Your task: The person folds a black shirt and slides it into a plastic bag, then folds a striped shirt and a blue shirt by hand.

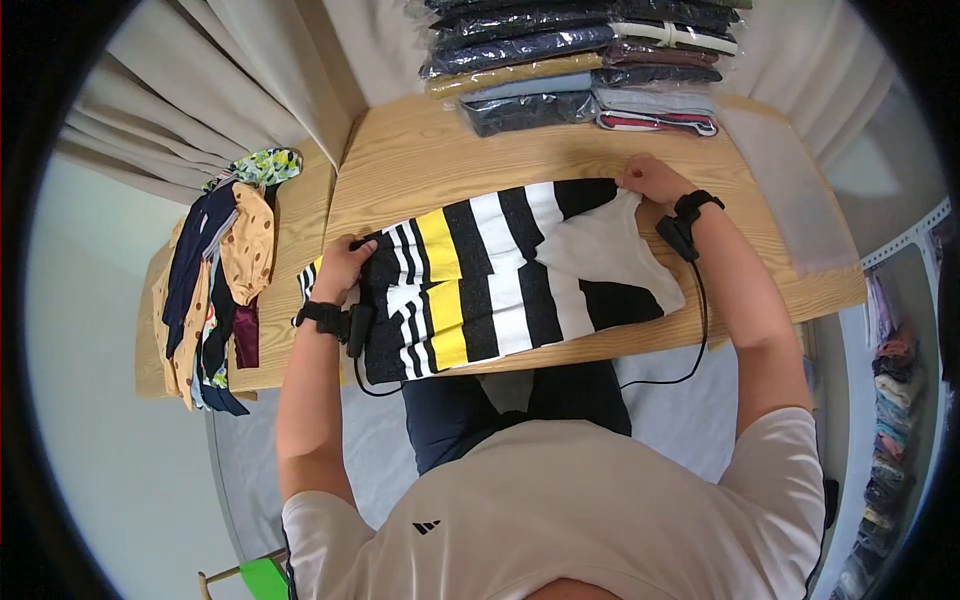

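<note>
A knit garment [510, 235] with black, white and yellow stripes lies stretched out across the wooden table, its pale inner side showing towards the right end. My left hand [340, 268] is closed on its left part, the thumb resting on the black fabric and the other fingers partly hidden. A striped piece of it sticks out to the left behind that hand. At the upper right corner of the garment, my right hand [655, 182] pinches the black edge between thumb and fingers. Both wrists wear black straps with small devices and cables.
Stacks of clothes in clear plastic bags [580, 65] stand at the table's back. Loose clothes [215, 260] hang over the left table's edge. Clear plastic sheets [790, 190] lie at the right. Beyond the table [420, 150], a shelf [890, 420] at far right holds folded items.
</note>
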Demonstrator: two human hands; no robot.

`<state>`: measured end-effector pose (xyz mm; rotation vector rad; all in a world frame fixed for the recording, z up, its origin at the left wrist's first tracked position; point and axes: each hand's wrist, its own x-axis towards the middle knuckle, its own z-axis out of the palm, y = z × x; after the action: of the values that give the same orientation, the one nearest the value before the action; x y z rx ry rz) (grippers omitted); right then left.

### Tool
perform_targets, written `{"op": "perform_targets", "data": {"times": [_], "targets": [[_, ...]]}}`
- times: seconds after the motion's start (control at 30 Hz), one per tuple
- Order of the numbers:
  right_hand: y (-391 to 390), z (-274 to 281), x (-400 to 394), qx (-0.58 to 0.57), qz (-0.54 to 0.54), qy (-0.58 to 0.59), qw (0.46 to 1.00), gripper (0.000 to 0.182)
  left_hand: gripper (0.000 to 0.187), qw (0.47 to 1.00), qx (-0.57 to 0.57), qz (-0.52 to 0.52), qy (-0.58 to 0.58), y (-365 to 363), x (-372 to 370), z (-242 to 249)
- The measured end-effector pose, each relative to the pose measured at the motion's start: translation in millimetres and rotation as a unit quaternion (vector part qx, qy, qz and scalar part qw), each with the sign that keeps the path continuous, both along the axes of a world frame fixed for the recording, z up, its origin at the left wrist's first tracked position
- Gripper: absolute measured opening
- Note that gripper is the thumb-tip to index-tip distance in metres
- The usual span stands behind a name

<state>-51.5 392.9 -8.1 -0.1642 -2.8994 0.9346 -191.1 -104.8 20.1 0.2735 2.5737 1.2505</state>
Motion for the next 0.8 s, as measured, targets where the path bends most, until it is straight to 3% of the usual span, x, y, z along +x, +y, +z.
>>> {"op": "perform_targets", "data": {"times": [0.07, 0.13, 0.27, 0.33, 0.37, 0.4, 0.43, 0.57, 0.6, 0.63, 0.7, 0.77, 0.8], "targets": [[-7, 4, 5, -0.009, -0.007, 0.031, 0.999, 0.024, 0.029, 1.0, -0.007, 0.007, 0.004, -1, -3, -4], [-10, 9, 7, -0.025, -0.014, 0.001, 1.0, 0.023, 0.029, 0.996, -0.027, 0.009, 0.087, -5, -9, -12], [-9, 12, 9, -0.038, -0.027, -0.036, 0.998, 0.023, 0.026, 0.987, -0.007, 0.071, 0.146, -33, -14, 5], [-21, 31, 27, -0.222, -0.102, -0.061, 0.968, 0.036, 0.023, 0.981, -0.043, 0.095, 0.162, -62, -10, 13], [-31, 39, 33, -0.221, -0.093, -0.065, 0.969, 0.036, 0.022, 0.975, -0.062, 0.099, 0.189, -86, -12, 11], [-43, 45, 41, -0.149, -0.116, -0.007, 0.982, 0.035, 0.022, 0.964, -0.085, 0.092, 0.234, -111, -17, 0], [-56, 49, 52, -0.078, -0.138, 0.05, 0.986, 0.035, 0.023, 0.969, -0.116, 0.09, 0.197, -126, -8, 5], [-180, 62, 91, -0.037, 0.006, 0.173, 0.984, 0.038, 0.032, 0.974, -0.161, 0.113, 0.11, -149, 22, 1], [-212, 50, 94, -0.004, 0.03, 0.177, 0.984, 0.041, 0.035, 0.971, -0.177, 0.096, 0.13, -149, 29, -3], [-242, 37, 96, 0.03, 0.054, 0.182, 0.981, 0.043, 0.041, 0.987, -0.1, 0.096, 0.087, -159, 22, -26], [-288, 34, 102, 0.184, 0.055, 0.088, 0.977, 0.049, 0.045, 0.976, -0.174, 0.055, 0.118, -128, 47, -5], [-297, 21, 104, 0.202, 0.055, 0.059, 0.976, 0.051, 0.047, 0.945, -0.217, 0.034, 0.241, -124, 43, -25], [-294, 21, 106, 0.213, 0.055, 0.031, 0.975, 0.051, 0.048, 0.946, -0.216, 0.043, 0.238, -122, 40, -34]]}}
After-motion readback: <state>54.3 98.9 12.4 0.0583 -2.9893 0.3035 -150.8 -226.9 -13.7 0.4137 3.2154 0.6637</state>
